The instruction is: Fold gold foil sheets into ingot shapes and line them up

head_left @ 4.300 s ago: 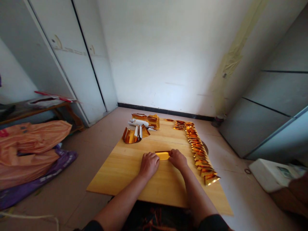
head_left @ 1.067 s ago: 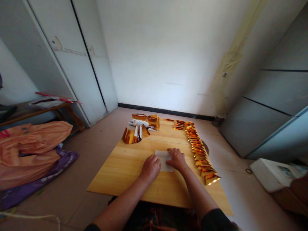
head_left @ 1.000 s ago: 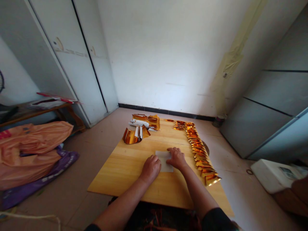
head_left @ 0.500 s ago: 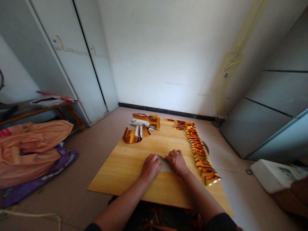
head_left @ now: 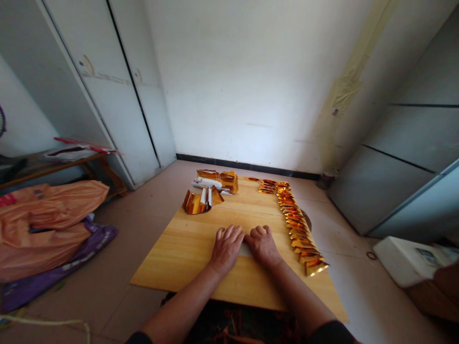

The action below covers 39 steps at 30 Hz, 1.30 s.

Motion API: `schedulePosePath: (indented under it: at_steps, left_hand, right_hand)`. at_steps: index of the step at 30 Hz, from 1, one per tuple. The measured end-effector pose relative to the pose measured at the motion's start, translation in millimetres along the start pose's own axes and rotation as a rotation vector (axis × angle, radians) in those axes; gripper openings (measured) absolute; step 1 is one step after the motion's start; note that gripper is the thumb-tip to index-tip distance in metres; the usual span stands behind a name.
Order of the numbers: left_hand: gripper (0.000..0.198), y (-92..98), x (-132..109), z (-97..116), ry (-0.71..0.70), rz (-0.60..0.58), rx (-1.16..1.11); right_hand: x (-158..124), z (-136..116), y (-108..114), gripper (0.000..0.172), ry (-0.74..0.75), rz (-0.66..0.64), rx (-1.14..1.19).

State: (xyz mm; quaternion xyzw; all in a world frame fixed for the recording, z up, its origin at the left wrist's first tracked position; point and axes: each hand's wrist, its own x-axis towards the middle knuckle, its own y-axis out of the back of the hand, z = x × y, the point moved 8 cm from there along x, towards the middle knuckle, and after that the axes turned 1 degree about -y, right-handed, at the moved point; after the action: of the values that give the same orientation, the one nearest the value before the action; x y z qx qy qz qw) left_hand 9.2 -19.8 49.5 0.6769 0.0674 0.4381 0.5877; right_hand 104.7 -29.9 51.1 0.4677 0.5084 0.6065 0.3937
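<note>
- Your left hand point(head_left: 226, 244) lies palm down with its fingers spread, pressing on a pale sheet of paper point(head_left: 245, 249); it grasps nothing.
- Your right hand point(head_left: 263, 244) lies flat just beside it, on the same sheet, also clasping nothing.
- The sheet sits mid-board on the wooden board point(head_left: 179, 258), mostly hidden under your hands.
- A row of folded gold foil pieces point(head_left: 297, 229) runs along the board's right edge.
- Curled gold foil sheets point(head_left: 199, 200) rest near the far left corner.

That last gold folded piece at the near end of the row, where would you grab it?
Pinch the gold folded piece by its near end, coming from the right: its far end is tucked against the row, and its tip seems to reach the board edge, leaving finger room.
</note>
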Motion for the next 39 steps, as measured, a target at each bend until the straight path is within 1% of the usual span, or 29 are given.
schedulePosePath:
  at_steps: [6, 12, 16, 18, 23, 28, 30, 32, 34, 37, 39]
  left_hand:
    - [0.017, -3.2, 1.6, -0.7, 0.01, -0.104, -0.055]
    - [0.015, -1.7, 3.0, -0.1, 0.031, -0.156, -0.045]
    - [0.016, -5.4, 1.1, -1.3, 0.055, -0.201, -0.039]
    - [0.017, -8.0, 0.4, -2.0, 0.066, -0.226, -0.041]
    - [0.02, -11.7, -0.5, -2.0, 0.083, -0.263, -0.049]
    - [0.023, -9.7, -2.9, -0.6, 0.123, -0.274, -0.059]
    - [0.024, -8.1, -4.1, 0.7, 0.132, -0.271, -0.07]
    - [0.025, -6.7, -5.0, 2.3, 0.133, -0.263, -0.077]
    - [0.026, -5.7, -5.4, 3.2, 0.134, -0.256, -0.08]
    - [0.027, -4.2, -6.1, 2.2, 0.134, -0.252, -0.093]
    - [0.029, -2.3, -6.7, 0.6, 0.119, -0.251, -0.116]
  right_hand:
    - [-1.3, -0.2, -2.3, 0.017, 0.005, -0.002, 0.002]
    - [-3.8, -1.0, -3.4, 0.019, 0.01, -0.022, 0.007]
    - [-10.8, 0.1, -2.7, 0.02, 0.008, -0.033, -0.004]
    - [-16.7, 3.3, -2.2, 0.02, -0.011, -0.034, -0.008]
    - [-28.1, 17.3, -2.1, 0.017, -0.113, -0.042, -0.006]
    - [-22.9, 22.4, 0.3, 0.017, -0.143, -0.044, 0.045]
    - [-19.1, 22.5, 5.0, 0.019, -0.149, -0.02, 0.072]
    - [-16.5, 19.6, 11.2, 0.02, -0.131, 0.018, 0.097]
    - [-15.9, 12.1, 14.5, 0.021, -0.068, 0.033, 0.125]
    - [-19.2, 0.7, 10.4, 0.021, 0.03, -0.011, 0.165]
    - [-23.1, -1.4, 6.6, 0.02, 0.046, -0.035, 0.189]
